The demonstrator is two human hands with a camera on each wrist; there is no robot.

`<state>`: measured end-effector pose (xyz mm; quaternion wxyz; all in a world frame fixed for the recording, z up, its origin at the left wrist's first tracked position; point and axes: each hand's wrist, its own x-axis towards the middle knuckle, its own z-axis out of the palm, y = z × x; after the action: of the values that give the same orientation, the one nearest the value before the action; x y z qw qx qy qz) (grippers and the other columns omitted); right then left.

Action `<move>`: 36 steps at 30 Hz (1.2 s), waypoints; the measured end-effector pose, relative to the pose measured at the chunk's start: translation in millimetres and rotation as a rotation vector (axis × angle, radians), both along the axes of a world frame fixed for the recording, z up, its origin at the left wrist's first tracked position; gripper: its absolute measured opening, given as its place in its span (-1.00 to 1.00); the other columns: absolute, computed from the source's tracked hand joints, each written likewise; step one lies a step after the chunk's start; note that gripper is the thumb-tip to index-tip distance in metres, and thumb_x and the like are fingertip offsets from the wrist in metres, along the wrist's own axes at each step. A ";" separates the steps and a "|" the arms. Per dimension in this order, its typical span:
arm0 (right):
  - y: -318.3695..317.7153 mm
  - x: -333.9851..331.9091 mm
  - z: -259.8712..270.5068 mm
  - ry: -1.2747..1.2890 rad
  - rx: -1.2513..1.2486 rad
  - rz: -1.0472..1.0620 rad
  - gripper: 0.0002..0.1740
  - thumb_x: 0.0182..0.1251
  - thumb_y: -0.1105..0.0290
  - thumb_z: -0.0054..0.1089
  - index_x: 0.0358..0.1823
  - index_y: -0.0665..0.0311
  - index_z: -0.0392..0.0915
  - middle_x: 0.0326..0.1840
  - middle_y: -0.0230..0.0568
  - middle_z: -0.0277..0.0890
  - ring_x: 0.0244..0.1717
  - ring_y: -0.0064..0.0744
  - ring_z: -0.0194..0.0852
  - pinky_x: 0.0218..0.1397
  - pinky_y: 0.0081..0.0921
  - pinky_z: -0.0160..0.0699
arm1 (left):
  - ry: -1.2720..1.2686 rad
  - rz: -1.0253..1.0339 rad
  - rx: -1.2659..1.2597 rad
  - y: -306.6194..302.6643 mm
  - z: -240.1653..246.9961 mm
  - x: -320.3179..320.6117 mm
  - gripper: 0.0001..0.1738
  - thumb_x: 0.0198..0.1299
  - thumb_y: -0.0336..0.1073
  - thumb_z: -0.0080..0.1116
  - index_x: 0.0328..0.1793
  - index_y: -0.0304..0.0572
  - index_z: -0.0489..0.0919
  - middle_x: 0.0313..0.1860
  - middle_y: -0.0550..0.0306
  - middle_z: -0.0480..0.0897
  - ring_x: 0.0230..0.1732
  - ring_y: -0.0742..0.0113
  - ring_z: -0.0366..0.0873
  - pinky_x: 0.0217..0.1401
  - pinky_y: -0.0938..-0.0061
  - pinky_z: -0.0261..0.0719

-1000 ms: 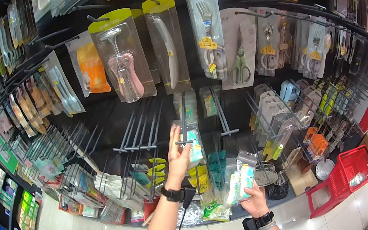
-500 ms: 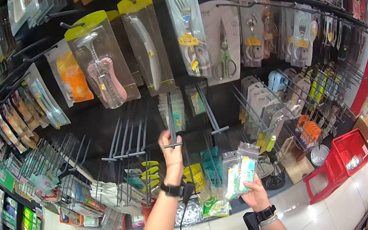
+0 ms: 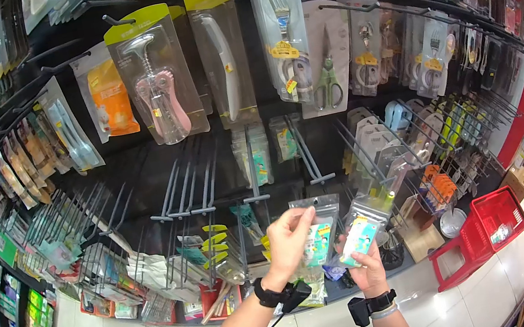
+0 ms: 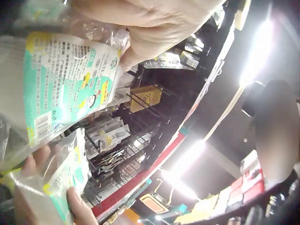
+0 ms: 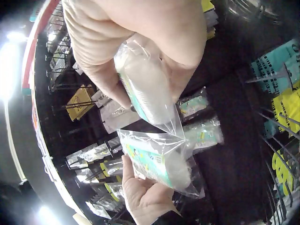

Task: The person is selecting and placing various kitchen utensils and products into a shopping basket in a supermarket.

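My left hand [image 3: 289,245] pinches the top of a clear plastic packet [image 3: 319,242] with a teal and white label. In the left wrist view this packet [image 4: 70,84] shows printed text and a barcode beneath the fingers. Just to the right, my right hand [image 3: 368,272] grips a similar packet [image 3: 362,238], thumb across its front. The two packets are side by side, close together; in the right wrist view their clear edges overlap. Soft white contents show through the packet [image 5: 150,89] in my right hand. More such packets [image 3: 255,157] hang on a hook behind.
Long metal hooks [image 3: 256,198] stick out from the dark rack towards me. Above hang a packaged corkscrew [image 3: 160,90], fork set [image 3: 285,35] and scissors [image 3: 328,80]. A red plastic basket [image 3: 451,263] stands on the floor at right, and yellow-green items [image 3: 216,240] hang lower left.
My left hand has come away from the hook, down and to the right, and now holds a packet beside the right hand. The right hand stays low with its packet.
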<state>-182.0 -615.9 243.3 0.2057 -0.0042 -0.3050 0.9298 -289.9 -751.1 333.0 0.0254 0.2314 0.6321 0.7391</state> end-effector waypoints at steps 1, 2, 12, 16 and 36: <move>1.5 1.8 -0.2 0.001 -0.001 -0.011 -0.20 -0.05 0.67 0.17 0.31 0.17 0.13 0.20 -0.18 0.29 0.21 -0.18 0.29 0.24 -0.17 0.35 | 0.039 0.039 0.008 4.4 3.9 -3.5 -0.73 0.22 -0.25 0.16 -0.32 -0.39 0.61 -0.48 0.18 0.65 -0.42 0.61 0.51 -0.35 0.65 0.47; 1.9 3.2 -1.1 0.002 0.000 -0.020 -0.20 -0.05 0.67 0.17 0.31 0.17 0.13 0.20 -0.18 0.29 0.21 -0.18 0.29 0.24 -0.17 0.35 | 0.039 0.031 0.009 8.0 4.5 -8.4 -0.73 0.22 -0.25 0.16 -0.32 -0.39 0.61 -0.48 0.18 0.65 -0.42 0.61 0.51 -0.35 0.65 0.47; 4.9 13.3 -7.4 -0.029 0.006 -0.070 -0.23 -0.05 0.66 0.16 0.28 0.20 0.15 0.19 -0.16 0.30 0.19 -0.16 0.32 0.24 -0.15 0.36 | 0.067 0.139 0.027 25.8 0.0 -32.9 -0.72 0.22 -0.24 0.15 -0.35 -0.38 0.60 -0.48 0.19 0.63 -0.45 0.57 0.53 -0.36 0.64 0.48; 7.2 13.5 -8.3 -0.040 0.021 -0.078 -0.27 -0.03 0.63 0.15 0.26 0.22 0.16 0.17 -0.15 0.31 0.17 -0.16 0.34 0.23 -0.17 0.37 | 0.075 0.213 0.021 38.7 -8.7 -50.3 -0.73 0.24 -0.26 0.12 -0.39 -0.35 0.57 -0.53 0.20 0.60 -0.49 0.59 0.51 -0.40 0.65 0.47; 22.8 22.7 -27.4 -0.140 0.118 0.022 -0.40 0.17 0.61 0.13 0.26 0.30 0.16 0.13 -0.25 0.37 0.16 -0.40 0.35 0.23 -0.40 0.28 | 0.082 0.532 -0.187 107.5 -34.4 -229.9 -0.64 0.28 -0.14 -0.05 -0.08 -0.35 0.47 -0.23 -0.18 0.61 -0.15 -0.06 0.56 -0.08 0.23 0.43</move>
<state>-159.3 -593.1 215.9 0.1736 -0.0537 -0.3729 0.9099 -519.8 -643.6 298.7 -0.1739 0.0838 0.7367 0.6481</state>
